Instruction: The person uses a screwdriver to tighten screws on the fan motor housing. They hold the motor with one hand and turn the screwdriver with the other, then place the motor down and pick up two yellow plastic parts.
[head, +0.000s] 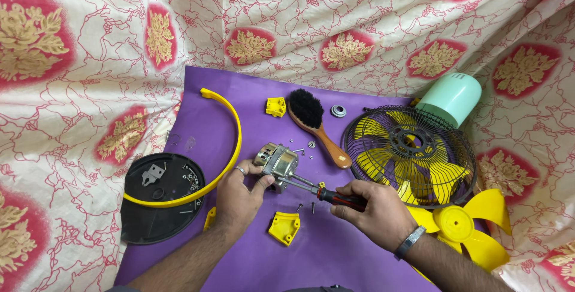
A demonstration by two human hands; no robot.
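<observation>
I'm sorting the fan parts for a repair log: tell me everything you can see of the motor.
The motor is a small silver metal block with a rounded casing and a shaft sticking out toward the right. It lies on the purple mat, tilted. The left hand grips its lower side; the screwdriver in the right hand meets it. Loose screws lie close by.

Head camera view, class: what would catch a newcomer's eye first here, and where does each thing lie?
At the centre of the purple mat, the left hand steadies a small metal motor while the right hand works a red-and-black screwdriver at it. To the right lies a black wire fan guard over yellow blades, with a loose yellow fan blade below it. A curved yellow band arcs over the black round base on the left.
</observation>
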